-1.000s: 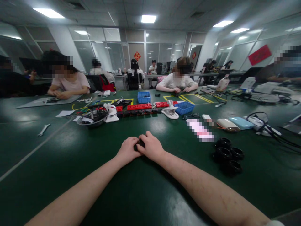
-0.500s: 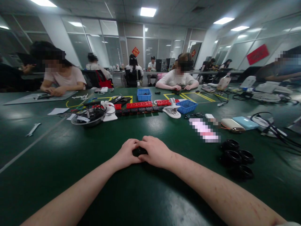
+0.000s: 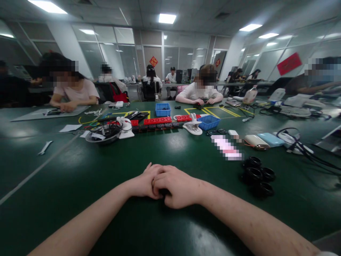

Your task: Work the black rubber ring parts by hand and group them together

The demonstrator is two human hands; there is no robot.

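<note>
My left hand [image 3: 144, 183] and my right hand [image 3: 178, 187] rest together on the green table [image 3: 80, 170], fingers curled against each other. Between them a small black part [image 3: 163, 192] shows only as a dark sliver under the right hand's fingers. Both hands close round it. A cluster of black rings [image 3: 257, 176] lies to the right of my right forearm, apart from both hands.
Red and black power strips [image 3: 160, 122], blue bins [image 3: 209, 121], a white clamp [image 3: 194, 126], a bowl of cables [image 3: 102, 133], a wrench [image 3: 44, 147], power banks [image 3: 262, 139] and cables [image 3: 301, 145] lie further back. Other people sit working at the far side.
Both hands have drawn back toward me along the table and closed tighter together. The black part, visible between the fingers before, is now nearly covered.
</note>
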